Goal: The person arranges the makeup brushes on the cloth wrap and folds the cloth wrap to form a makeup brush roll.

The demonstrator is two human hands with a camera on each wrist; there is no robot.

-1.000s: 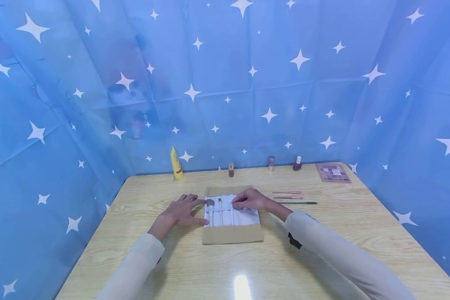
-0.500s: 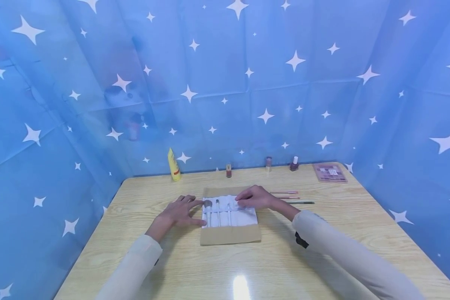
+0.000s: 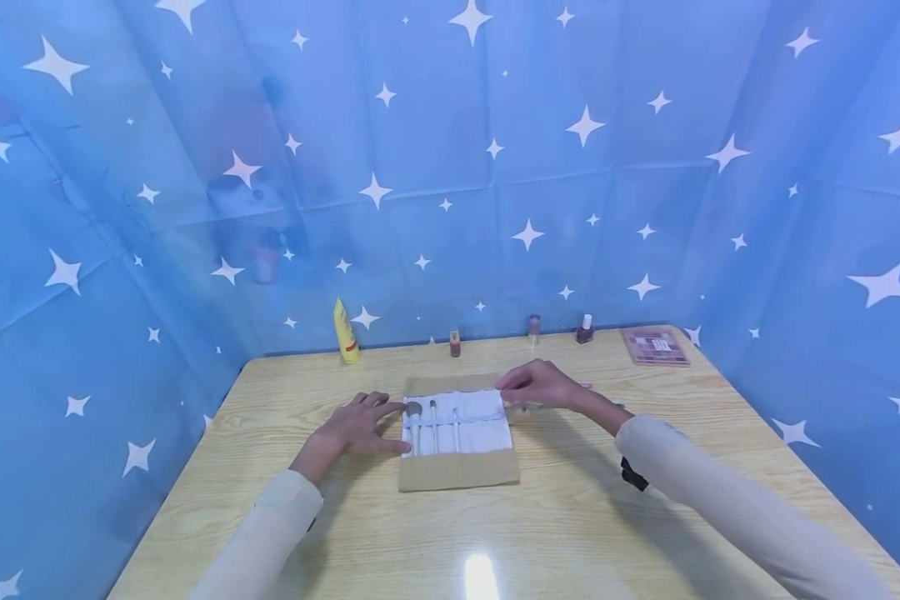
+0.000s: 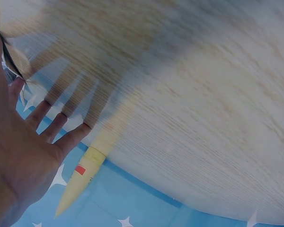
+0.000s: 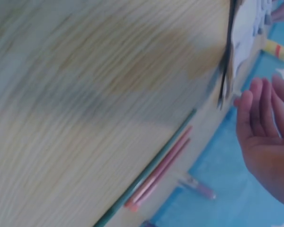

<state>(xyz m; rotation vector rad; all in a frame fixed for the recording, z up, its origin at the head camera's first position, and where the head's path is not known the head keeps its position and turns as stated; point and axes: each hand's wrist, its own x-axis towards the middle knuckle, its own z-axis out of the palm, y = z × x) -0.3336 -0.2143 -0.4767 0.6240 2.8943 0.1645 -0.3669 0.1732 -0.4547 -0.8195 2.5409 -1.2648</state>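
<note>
A tan brush roll (image 3: 459,472) with a white inner panel lies unrolled on the table. Three white-handled makeup brushes sit side by side in its slots: a wide fluffy brush (image 3: 415,408), a small-headed brush (image 3: 433,415) and a thin brush (image 3: 456,428). At the roll's left edge rests my left hand (image 3: 354,425), fingers spread and thumb at the panel's lower left. Over the upper right corner of the roll is my right hand (image 3: 542,385). Its fingers (image 5: 256,106) are loosely bent in the right wrist view, with nothing visible between them.
Right of the roll lie a green brush (image 5: 146,172) and two pink brushes (image 5: 161,168), partly behind the right arm in the head view. Along the back stand a yellow tube (image 3: 347,333), small bottles including dark nail polish (image 3: 584,330), and an eyeshadow palette (image 3: 656,347).
My right hand has left the thin white brush and moved right across the panel to the roll's right edge. My left hand has stayed at the left edge. The head view has shifted slightly.
</note>
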